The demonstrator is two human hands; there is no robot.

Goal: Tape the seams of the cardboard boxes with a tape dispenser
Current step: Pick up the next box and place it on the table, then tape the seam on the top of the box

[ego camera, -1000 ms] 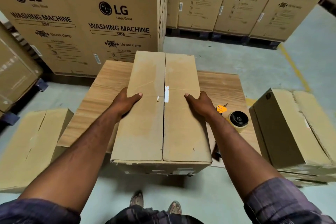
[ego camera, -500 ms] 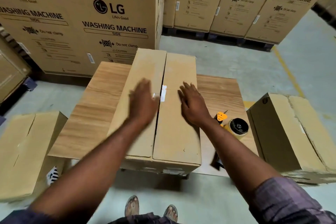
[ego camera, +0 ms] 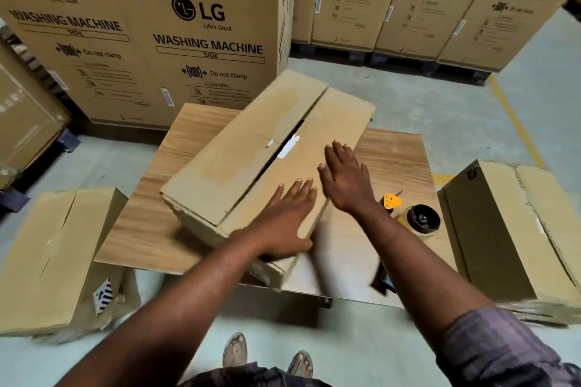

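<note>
The box (ego camera: 239, 163) lies skewed on the table (ego camera: 188, 141), its far end pointing right. Its seam (ego camera: 284, 148) gapes and is bare of tape. My left hand (ego camera: 284, 220) lies flat on the near end of the right flap, fingers straight, gripping nothing. My right hand (ego camera: 345, 181) is spread over the same flap, just beyond; whether it presses or hovers I cannot tell. I judge this to be the positioning step, with taping not begun. Next I must square the box, push the flaps together, and reach my right hand to the dispenser (ego camera: 419, 220), which lies at the table's right edge.
</note>
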